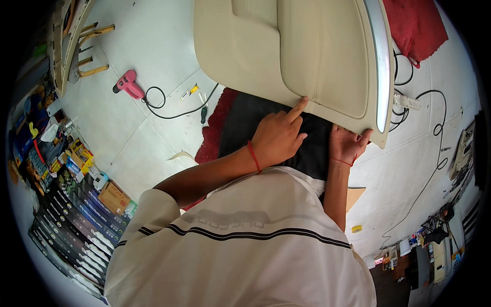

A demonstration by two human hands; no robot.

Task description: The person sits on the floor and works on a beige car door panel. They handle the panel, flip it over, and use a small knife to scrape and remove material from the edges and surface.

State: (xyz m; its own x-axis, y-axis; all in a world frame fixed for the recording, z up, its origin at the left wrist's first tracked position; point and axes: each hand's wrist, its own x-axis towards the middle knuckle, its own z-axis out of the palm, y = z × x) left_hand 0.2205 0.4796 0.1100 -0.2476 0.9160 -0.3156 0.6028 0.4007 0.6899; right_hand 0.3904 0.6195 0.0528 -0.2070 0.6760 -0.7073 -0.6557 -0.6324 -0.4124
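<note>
Left of the left hand (279, 135), a screwdriver (204, 114) with a dark handle lies on the pale floor; farther left and ahead sits a pink heat gun (129, 84) – its nozzle dark, a black cord (179, 117) curling near it. Well behind that hand, leftward, are dark boxes (69, 225) and a brown carton (114, 198). Right of the right hand (349, 144) lies a white power strip (407, 101) – red cloth (417, 25) well ahead, a yellow roll (356, 228) behind.

Pnl (332, 56) beige w/ silvery strip (381, 71), cloth (415, 25) red.
</note>
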